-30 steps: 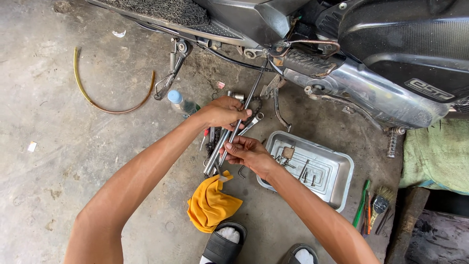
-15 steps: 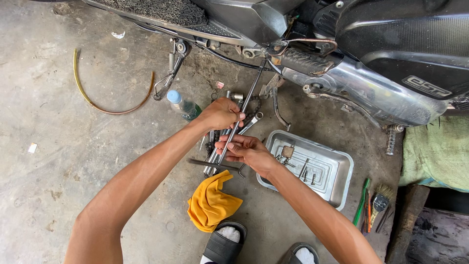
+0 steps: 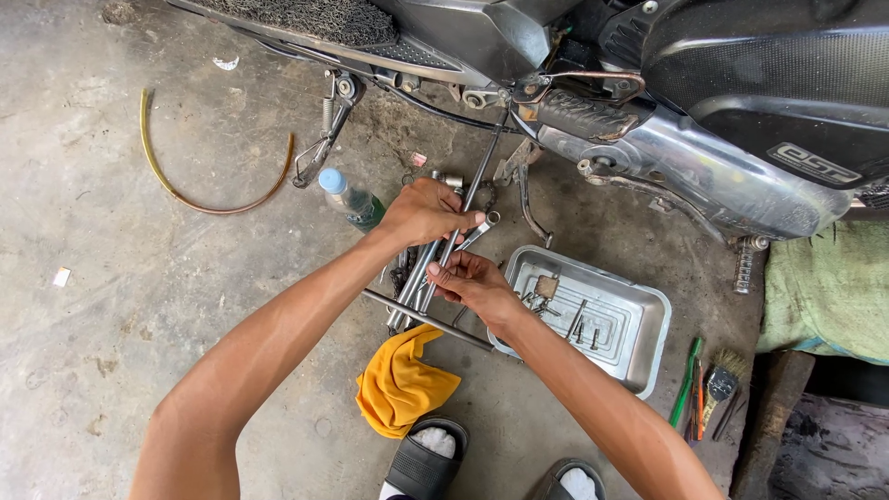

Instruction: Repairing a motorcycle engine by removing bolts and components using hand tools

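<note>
Metal rods (image 3: 435, 268) between motorcycle (image 3: 648, 102) and tray (image 3: 648, 319).

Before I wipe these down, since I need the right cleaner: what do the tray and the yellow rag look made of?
Tray: likely stainless steel or aluminium, going by its dull silver sheen and pressed ridges. Yellow rag: soft woven cloth, matte, crumpled into folds.

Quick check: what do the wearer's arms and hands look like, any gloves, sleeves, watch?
Both arms bare to above the elbow, no sleeves in view. Left hand and right hand are ungloved; no watch, ring or wristband visible. Slim forearms, short nails.
</note>
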